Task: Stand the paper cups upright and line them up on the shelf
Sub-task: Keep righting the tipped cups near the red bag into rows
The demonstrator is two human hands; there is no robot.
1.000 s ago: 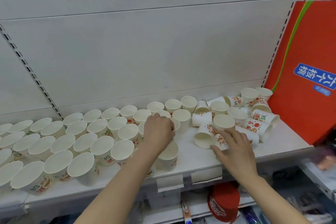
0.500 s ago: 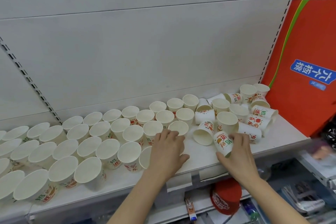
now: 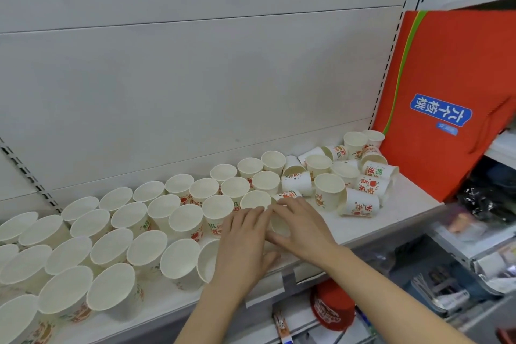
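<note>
Right hand curls round one paper cup, mouth facing viewer, cup's long axis tipped, not yet upright. Left hand lies flat just beside, fingers straight, touching same cup's left side, holding nothing. Upright rows stand left of hands on shelf; open slot seems directly under grip. Toppled cups lie right, nearer right hand.

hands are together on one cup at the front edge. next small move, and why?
Probably seat that cup upright beside the front-row cup and let go. The right hand curls round it, the left hand lies flat alongside, and the neat rows end right here. Then reach for the tipped cup to the right.
</note>
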